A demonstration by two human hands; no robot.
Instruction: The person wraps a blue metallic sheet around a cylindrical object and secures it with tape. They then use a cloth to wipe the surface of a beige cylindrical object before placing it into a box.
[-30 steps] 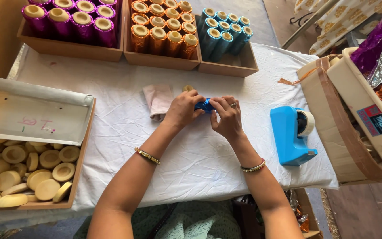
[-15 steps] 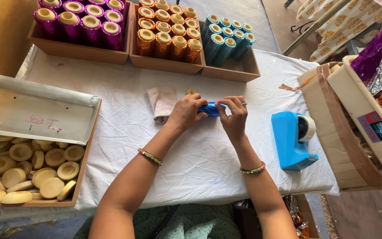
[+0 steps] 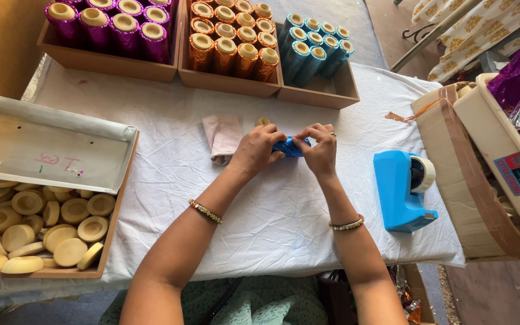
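My left hand (image 3: 257, 150) and my right hand (image 3: 318, 150) meet over the middle of the white-clothed table (image 3: 272, 222). Between their fingertips they grip a small roll wrapped in shiny blue foil (image 3: 288, 147), lying sideways. Most of the roll is hidden by my fingers. Just behind my left hand a pale round disc (image 3: 262, 121) peeks out. A folded pinkish cloth (image 3: 222, 137) lies left of my left hand.
A blue tape dispenser (image 3: 402, 190) stands to the right. At the back are trays of purple (image 3: 112, 24), orange (image 3: 231, 37) and blue (image 3: 315, 48) foil-wrapped rolls. A wooden box of pale round discs (image 3: 37, 225) sits at the left. Cardboard boxes with foil sheets (image 3: 495, 150) stand far right.
My hands stay together on the blue roll, fingers shifting slightly around it. The view has tilted a little, so everything sits lower in the frame.
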